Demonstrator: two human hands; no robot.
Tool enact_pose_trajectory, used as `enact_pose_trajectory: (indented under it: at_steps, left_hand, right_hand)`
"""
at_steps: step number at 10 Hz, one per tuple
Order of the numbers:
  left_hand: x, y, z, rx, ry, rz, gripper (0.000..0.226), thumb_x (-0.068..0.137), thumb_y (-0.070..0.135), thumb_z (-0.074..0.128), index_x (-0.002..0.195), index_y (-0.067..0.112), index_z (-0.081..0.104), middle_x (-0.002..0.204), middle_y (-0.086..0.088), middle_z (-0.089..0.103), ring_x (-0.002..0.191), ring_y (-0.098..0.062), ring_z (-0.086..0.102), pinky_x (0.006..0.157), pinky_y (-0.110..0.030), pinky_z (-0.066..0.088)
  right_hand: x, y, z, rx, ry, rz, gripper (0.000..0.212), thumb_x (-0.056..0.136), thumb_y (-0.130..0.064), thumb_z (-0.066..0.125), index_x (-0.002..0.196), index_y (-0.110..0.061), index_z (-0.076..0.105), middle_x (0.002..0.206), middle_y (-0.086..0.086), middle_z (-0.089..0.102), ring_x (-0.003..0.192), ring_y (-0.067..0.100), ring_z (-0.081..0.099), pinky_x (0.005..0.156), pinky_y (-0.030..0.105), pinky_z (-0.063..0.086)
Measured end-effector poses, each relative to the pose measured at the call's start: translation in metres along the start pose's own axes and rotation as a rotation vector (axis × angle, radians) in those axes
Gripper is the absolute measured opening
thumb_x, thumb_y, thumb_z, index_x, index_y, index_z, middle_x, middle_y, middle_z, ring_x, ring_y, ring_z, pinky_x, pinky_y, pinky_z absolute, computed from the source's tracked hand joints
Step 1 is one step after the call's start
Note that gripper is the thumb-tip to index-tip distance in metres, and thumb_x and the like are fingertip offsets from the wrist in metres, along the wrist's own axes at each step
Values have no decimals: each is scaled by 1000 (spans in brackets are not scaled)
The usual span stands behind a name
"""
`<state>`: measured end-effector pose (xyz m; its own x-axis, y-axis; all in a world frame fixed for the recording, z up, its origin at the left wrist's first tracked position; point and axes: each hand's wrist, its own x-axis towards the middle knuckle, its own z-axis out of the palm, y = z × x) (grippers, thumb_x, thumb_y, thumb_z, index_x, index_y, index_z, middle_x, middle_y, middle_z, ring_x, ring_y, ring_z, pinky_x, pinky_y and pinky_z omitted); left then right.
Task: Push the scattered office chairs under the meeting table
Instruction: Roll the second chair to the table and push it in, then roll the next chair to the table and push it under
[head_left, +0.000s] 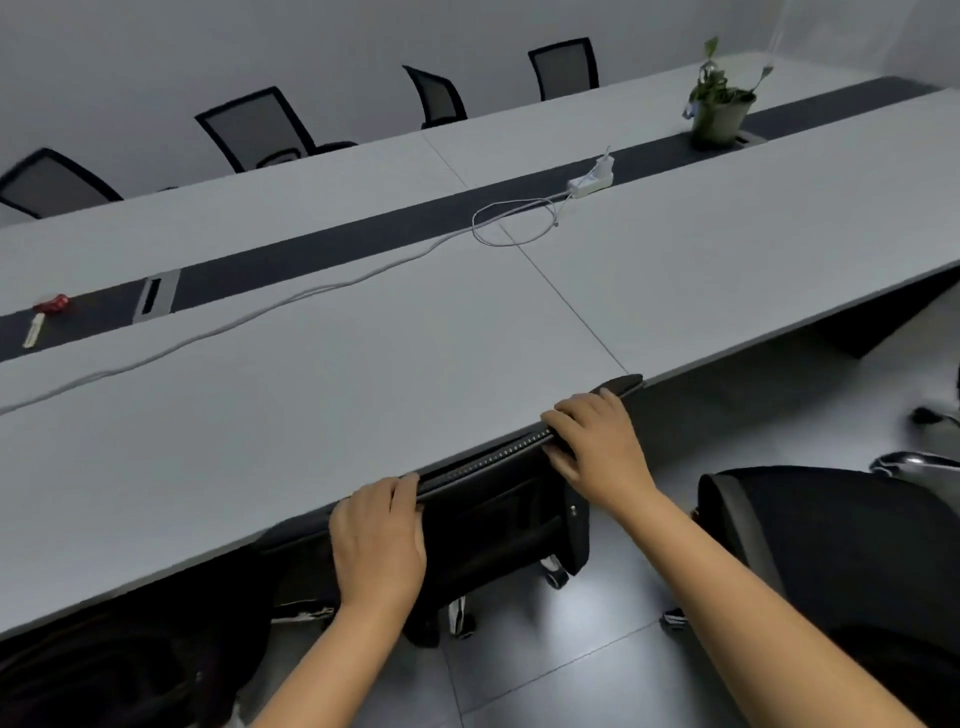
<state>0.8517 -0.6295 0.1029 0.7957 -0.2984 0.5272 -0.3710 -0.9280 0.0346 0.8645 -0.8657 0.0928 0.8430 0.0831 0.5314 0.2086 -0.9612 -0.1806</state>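
A long grey meeting table (363, 364) with a dark centre strip runs across the view. A black office chair (498, 499) stands right at its near edge, the top of its backrest touching the table rim. My left hand (379, 535) grips the left part of the backrest top. My right hand (597, 447) grips the right part. Another black chair (841, 561) stands away from the table at the right. A third dark chair (119, 670) sits at the lower left, partly under the table.
Several mesh-backed chairs (260, 130) line the far side against the wall. On the table lie a white power strip (589, 182) with a trailing cable, a potted plant (722, 109) and a small red object (52, 304). Grey tiled floor (545, 665) lies below.
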Motion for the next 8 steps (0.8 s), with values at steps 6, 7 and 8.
enact_pose_trajectory:
  at_steps: [6,7,8]
  left_hand:
    - [-209,149,-1,-920,-1568,159,22,86,2,54,96,21,50,106,-6,55,89,-11,53,62,6,39]
    - [-226,193,-8,-972,-1611,314,20,87,6,53,98,23,49,106,-4,55,93,-13,52,63,7,38]
    - [-244,252,-21,-987,-1609,413,25,88,5,52,92,29,49,105,-3,56,92,-1,52,63,5,39]
  right_hand:
    - [-420,-211,-109,462,19,1700,54,37,-99,11,91,-88,9,106,-63,31,113,-21,28,84,-10,23]
    - [-459,-223,-130,466,167,1841,63,31,-100,14,86,-87,-13,104,-61,35,115,-17,21,82,-9,28]
    - [-494,-207,-165,442,245,1899,64,30,-99,19,93,-87,10,120,-23,38,105,-23,38,80,-3,34]
